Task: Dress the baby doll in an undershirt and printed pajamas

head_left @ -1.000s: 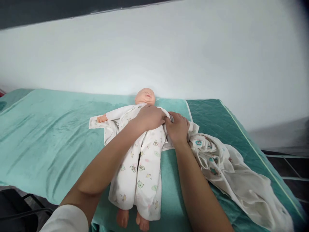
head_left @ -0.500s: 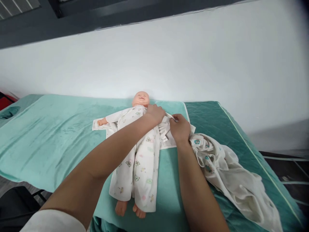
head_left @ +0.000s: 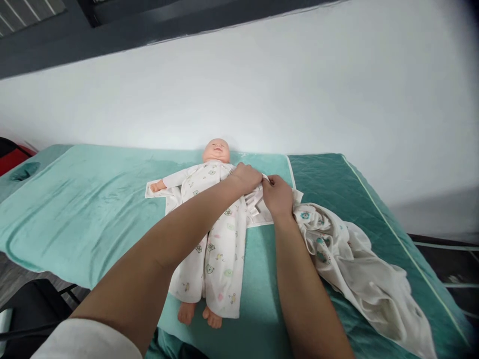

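A baby doll (head_left: 217, 150) lies on its back on the green bed, dressed in white printed clothes (head_left: 224, 254). Its arm on my left is stretched out over a spread white garment (head_left: 172, 197); the other arm is hidden by my hands and cloth. Reaching across the doll's chest, my left hand (head_left: 247, 178) is closed on the white sleeve by the doll's shoulder. Close beside it, my right hand (head_left: 277, 195) pinches the end of that same sleeve. Under both hands the spread garment shows, with a small tag (head_left: 254, 210).
A crumpled white cloth with blue-green prints (head_left: 359, 269) lies right of my right forearm. The light green blanket (head_left: 93, 209) covers much of the bed; a darker quilted cover (head_left: 322, 174) shows at right. A white wall (head_left: 239, 94) rises behind. A black chair (head_left: 33, 314) stands lower left.
My left hand has slid right along the sleeve, closer to my right hand. The right hand stays nearly in place. The view has shifted slightly.
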A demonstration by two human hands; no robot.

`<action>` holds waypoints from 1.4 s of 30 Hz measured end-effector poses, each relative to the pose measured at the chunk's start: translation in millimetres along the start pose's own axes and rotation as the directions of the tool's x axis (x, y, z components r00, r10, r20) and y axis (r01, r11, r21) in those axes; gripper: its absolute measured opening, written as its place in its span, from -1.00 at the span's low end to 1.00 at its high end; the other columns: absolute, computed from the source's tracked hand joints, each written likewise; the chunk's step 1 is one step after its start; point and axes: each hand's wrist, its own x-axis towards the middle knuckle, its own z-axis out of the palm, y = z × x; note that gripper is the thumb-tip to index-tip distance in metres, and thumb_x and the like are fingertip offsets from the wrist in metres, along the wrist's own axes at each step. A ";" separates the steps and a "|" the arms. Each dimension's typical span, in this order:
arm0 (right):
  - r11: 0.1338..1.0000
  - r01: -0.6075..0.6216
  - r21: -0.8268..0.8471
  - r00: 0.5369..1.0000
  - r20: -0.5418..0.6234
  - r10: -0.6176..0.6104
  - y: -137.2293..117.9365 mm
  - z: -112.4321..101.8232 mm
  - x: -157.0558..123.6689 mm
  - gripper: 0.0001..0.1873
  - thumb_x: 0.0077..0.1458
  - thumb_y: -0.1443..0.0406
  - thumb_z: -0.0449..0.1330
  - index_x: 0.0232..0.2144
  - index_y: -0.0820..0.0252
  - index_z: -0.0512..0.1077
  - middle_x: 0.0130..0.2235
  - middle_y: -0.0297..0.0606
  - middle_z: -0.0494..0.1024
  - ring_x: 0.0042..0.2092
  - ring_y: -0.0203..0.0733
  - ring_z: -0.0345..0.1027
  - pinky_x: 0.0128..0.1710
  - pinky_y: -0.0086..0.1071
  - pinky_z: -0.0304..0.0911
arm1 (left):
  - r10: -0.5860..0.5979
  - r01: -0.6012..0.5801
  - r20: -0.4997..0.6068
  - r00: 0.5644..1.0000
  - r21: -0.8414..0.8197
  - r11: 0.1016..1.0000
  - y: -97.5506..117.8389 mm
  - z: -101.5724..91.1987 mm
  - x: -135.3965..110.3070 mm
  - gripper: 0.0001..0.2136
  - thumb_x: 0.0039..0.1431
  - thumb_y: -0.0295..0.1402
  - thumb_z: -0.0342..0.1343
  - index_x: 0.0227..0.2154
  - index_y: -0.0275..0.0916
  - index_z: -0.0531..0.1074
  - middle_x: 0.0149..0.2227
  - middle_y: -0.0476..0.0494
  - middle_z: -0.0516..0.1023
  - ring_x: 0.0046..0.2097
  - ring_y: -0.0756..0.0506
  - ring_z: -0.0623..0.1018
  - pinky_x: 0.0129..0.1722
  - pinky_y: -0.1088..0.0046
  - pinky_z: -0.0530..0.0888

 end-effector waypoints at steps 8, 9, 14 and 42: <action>0.998 -0.014 0.053 0.997 -0.079 0.018 -0.1 -1.5 -1.3 -0.66 0.26 0.22 0.01 -0.14 0.19 0.54 -0.16 -0.02 0.63 -0.12 0.06 0.43 -0.13 -0.23 0.20 | -0.037 0.040 -0.055 0.998 0.059 0.997 -27.6 -10.0 -23.2 -0.62 0.19 -0.57 0.08 0.08 -0.34 0.45 0.06 -0.39 0.58 0.10 -0.29 0.51 -0.05 0.23 0.40; 0.998 -0.012 0.068 0.996 -0.086 0.018 1.0 -0.7 -0.9 -0.66 0.25 0.22 0.01 -0.14 0.19 0.54 -0.16 -0.02 0.63 -0.13 0.06 0.42 -0.13 -0.23 0.20 | -0.046 0.049 -0.064 0.997 0.051 0.997 -32.0 -10.6 -26.5 -0.62 0.20 -0.56 0.08 0.08 -0.34 0.45 0.06 -0.39 0.58 0.10 -0.29 0.52 -0.05 0.23 0.40; 0.982 0.020 0.189 0.990 -0.138 0.007 11.5 4.0 4.2 -0.67 0.20 0.19 0.01 -0.17 0.19 0.51 -0.18 -0.04 0.61 -0.15 0.03 0.40 -0.11 -0.21 0.23 | -0.087 0.089 -0.067 0.994 0.033 0.995 -50.7 -18.2 -48.6 -0.62 0.20 -0.56 0.07 0.08 -0.33 0.43 0.04 -0.36 0.57 0.06 -0.28 0.55 -0.10 0.27 0.42; 0.681 0.370 0.632 0.910 -0.097 -0.404 -29.5 32.5 -39.3 -0.58 0.25 0.21 0.10 0.12 0.05 0.47 0.21 -0.22 0.51 0.28 -0.10 0.32 0.34 -0.04 0.17 | -0.259 0.194 -0.167 0.951 -0.328 0.924 -50.2 -0.2 -97.5 -0.71 0.35 -0.38 -0.04 0.04 -0.27 0.46 0.12 -0.30 0.51 0.16 -0.28 0.49 0.11 0.14 0.45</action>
